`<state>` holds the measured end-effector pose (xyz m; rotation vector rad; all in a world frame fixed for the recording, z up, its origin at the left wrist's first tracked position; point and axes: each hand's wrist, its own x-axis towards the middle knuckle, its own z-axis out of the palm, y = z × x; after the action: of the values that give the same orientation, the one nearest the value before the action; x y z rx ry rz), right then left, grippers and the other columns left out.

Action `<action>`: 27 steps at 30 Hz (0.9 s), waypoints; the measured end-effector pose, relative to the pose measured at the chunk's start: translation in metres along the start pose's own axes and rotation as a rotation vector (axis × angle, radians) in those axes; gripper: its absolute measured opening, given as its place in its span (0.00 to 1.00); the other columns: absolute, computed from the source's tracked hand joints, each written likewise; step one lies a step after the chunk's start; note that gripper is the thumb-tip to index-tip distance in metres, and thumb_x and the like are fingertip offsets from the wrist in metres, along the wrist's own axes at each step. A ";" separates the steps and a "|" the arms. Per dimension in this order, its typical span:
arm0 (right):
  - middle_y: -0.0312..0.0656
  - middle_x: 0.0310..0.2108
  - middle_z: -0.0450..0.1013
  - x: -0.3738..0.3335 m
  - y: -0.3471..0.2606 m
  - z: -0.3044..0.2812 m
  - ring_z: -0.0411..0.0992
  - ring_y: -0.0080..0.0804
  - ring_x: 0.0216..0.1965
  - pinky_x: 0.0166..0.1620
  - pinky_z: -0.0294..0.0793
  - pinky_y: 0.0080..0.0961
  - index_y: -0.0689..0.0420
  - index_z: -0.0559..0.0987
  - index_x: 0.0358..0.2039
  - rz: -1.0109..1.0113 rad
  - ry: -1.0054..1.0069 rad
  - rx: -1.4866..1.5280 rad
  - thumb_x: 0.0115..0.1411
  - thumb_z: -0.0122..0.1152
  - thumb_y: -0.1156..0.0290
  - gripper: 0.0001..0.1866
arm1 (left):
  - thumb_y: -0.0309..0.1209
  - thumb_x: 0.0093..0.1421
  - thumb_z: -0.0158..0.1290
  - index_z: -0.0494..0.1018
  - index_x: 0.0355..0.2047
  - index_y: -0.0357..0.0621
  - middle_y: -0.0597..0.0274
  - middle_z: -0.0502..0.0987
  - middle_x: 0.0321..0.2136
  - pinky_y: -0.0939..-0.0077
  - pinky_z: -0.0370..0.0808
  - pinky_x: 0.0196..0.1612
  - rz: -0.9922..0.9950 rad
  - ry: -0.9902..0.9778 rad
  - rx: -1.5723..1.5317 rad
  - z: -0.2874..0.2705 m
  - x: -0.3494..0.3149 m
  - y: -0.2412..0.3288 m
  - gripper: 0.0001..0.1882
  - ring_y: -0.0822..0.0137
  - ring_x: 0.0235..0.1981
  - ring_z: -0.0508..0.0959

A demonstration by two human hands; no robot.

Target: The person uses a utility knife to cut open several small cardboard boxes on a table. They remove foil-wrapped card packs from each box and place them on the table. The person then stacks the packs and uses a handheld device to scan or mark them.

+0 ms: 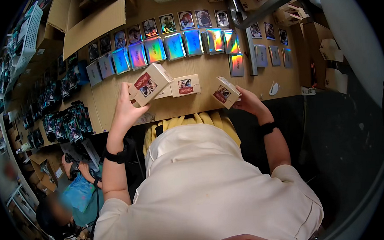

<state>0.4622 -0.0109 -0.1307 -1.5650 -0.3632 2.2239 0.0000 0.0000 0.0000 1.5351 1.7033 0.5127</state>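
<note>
My left hand (125,107) is closed around a cream carton (152,84) with a red label and a small picture, tilted above the near edge of the table. Another cream carton (226,93) of the same kind is in my right hand (251,102), gripped at its right side and also tilted. Between them a similar small carton (186,85) rests on the brown tabletop (204,67). Beside it, a further cream carton (165,92) is partly hidden behind the one in my left hand.
Beyond the cartons runs a row of shiny holographic packs (155,49), with picture cards (167,23) behind. Dark packs (68,122) are heaped at left, near an open cardboard box (94,27). A metal bar (249,52) stands right. Another person (80,193) works at lower left.
</note>
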 end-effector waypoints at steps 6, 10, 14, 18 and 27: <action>0.46 0.41 0.75 0.001 -0.020 0.021 0.78 0.40 0.33 0.34 0.80 0.32 0.54 0.71 0.53 0.037 0.233 -0.147 0.69 0.43 0.45 0.27 | 0.18 0.41 0.66 0.63 0.47 0.43 0.60 0.70 0.47 0.65 0.76 0.53 0.038 -0.004 -0.104 0.021 -0.008 0.007 0.33 0.64 0.51 0.74; 0.45 0.38 0.76 0.005 -0.008 0.016 0.79 0.39 0.34 0.34 0.81 0.35 0.56 0.71 0.52 -0.166 0.342 -0.311 0.68 0.38 0.40 0.31 | 0.19 0.40 0.68 0.64 0.47 0.44 0.58 0.69 0.48 0.65 0.72 0.59 0.135 -0.002 -0.307 0.021 -0.008 0.018 0.34 0.61 0.53 0.73; 0.43 0.35 0.75 0.003 0.006 0.016 0.77 0.33 0.30 0.30 0.80 0.28 0.57 0.72 0.52 -0.379 0.400 -0.395 0.70 0.33 0.41 0.32 | 0.20 0.41 0.70 0.64 0.51 0.45 0.61 0.70 0.51 0.64 0.71 0.59 0.224 0.005 -0.441 0.028 -0.009 0.014 0.37 0.66 0.54 0.72; 0.41 0.33 0.74 -0.012 0.004 0.038 0.75 0.27 0.32 0.31 0.79 0.26 0.59 0.73 0.53 -0.522 0.448 -0.560 0.72 0.35 0.45 0.30 | 0.19 0.42 0.70 0.61 0.55 0.45 0.60 0.70 0.51 0.66 0.71 0.58 0.358 0.101 -0.670 0.033 -0.002 -0.027 0.41 0.66 0.54 0.72; 0.44 0.55 0.65 -0.026 0.022 0.047 0.71 0.32 0.48 0.41 0.76 0.23 0.53 0.67 0.61 -0.947 0.470 -1.071 0.45 0.75 0.76 0.41 | 0.38 0.49 0.70 0.56 0.63 0.34 0.56 0.70 0.54 0.71 0.69 0.59 0.535 0.504 -0.940 0.050 -0.004 -0.108 0.47 0.65 0.56 0.71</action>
<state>0.4222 -0.0417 -0.1020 -1.6898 -1.8582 0.8549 -0.0325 -0.0349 -0.1096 1.1477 1.0336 1.7977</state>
